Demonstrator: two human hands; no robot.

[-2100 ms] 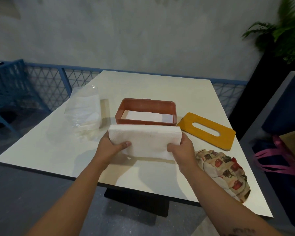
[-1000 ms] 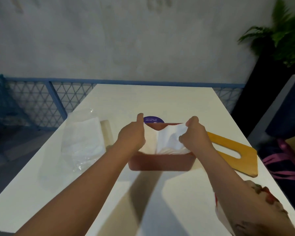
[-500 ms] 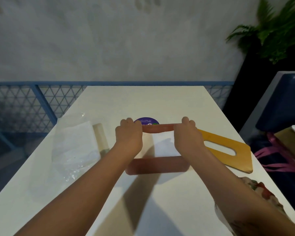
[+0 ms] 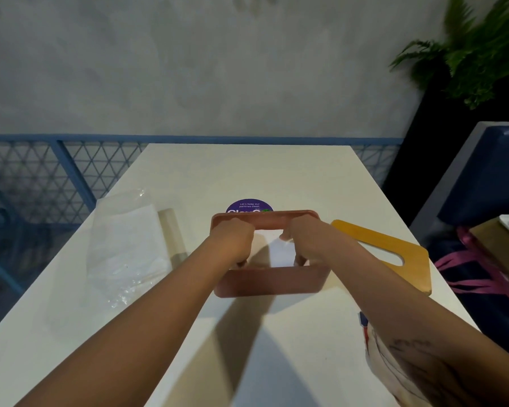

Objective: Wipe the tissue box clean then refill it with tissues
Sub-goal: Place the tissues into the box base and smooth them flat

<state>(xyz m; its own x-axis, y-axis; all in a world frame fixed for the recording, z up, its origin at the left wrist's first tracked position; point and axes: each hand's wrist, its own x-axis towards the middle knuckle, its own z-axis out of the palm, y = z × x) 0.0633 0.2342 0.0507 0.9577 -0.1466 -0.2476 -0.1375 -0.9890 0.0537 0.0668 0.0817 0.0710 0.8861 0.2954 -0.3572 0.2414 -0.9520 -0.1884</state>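
A: Pose of the left hand (image 4: 231,242)?
B: Reaches forward with the forearm straight, knuckles up, and dips into the tissue box (image 4: 271,282) at its left end. Fingers bent down, tips hidden behind the near wall.

A: Pose of the right hand (image 4: 306,240)?
B: Mirrors it at the right end of the box: wrist raised, fingers bent down inside, thumb toward the middle.

A: State of each grasp?
B: Cannot tell for either. Fingers curled, but contact hidden by the hands and the near wall. Pressing on the tissues (image 4: 278,251) or pinching them: not determinable.

A: Location of the task items?
B: Box upright at the centre of the table (image 4: 247,171), open at the top, just in front of a purple sticker (image 4: 249,205). Tissues inside it, visible as a white patch between the hands.

A: Count?
B: Two hands, one box, one stack of tissues. One yellow lid (image 4: 385,251) with one slot, flat just right of the box. One clear plastic wrapper (image 4: 127,248) left of the box, apart from it. One patterned cloth (image 4: 375,355) at the near right edge, partly under the right forearm.
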